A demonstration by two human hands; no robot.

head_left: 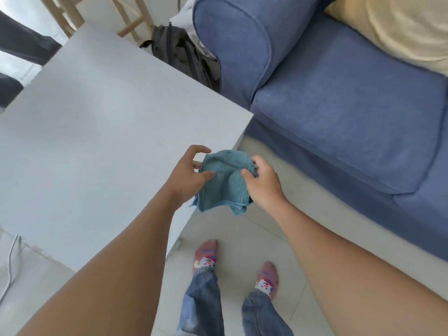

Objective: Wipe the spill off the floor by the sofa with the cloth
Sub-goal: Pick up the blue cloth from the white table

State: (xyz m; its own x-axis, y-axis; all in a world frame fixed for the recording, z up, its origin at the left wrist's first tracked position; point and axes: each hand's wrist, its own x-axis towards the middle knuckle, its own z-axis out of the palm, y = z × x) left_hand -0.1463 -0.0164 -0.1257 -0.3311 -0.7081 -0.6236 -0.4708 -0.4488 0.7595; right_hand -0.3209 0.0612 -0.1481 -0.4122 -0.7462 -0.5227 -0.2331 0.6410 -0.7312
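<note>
A teal cloth (224,184) hangs bunched between both hands, in the air over the right edge of the white table. My left hand (186,174) pinches its left side with thumb and fingers. Its right side is gripped by my right hand (263,181). The blue sofa (339,98) stands to the right. Between the sofa and the table runs a strip of pale tiled floor (278,166). I cannot make out any spill on the tiles.
The white table (97,132) fills the left half of the view. A dark backpack (179,54) leans beside the sofa arm. A cream cushion (397,25) lies on the sofa. My feet in patterned socks (206,259) stand on the tiles. A grey cable (11,263) lies at left.
</note>
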